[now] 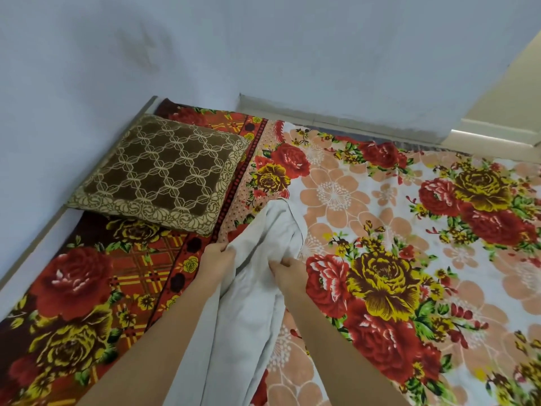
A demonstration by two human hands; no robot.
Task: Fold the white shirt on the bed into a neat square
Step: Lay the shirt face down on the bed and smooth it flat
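Observation:
The white shirt (pixel 257 291) lies bunched in a long, crumpled strip on the bed (pixel 409 259), running from near the pillow down toward me between my forearms. My left hand (pixel 218 256) grips the cloth at its left edge, fingers curled into the fabric. Just to the right, my right hand (pixel 288 271) pinches a fold of the same shirt. The two hands are about a hand's width apart, with the far end of the shirt lying loose beyond them.
A brown patterned pillow (pixel 164 174) sits at the far left corner against the wall (pixel 263 54). Floral bedspreads cover the bed, a dark red one (pixel 87 288) on the left. A pale door frame (pixel 503 112) stands at the far right.

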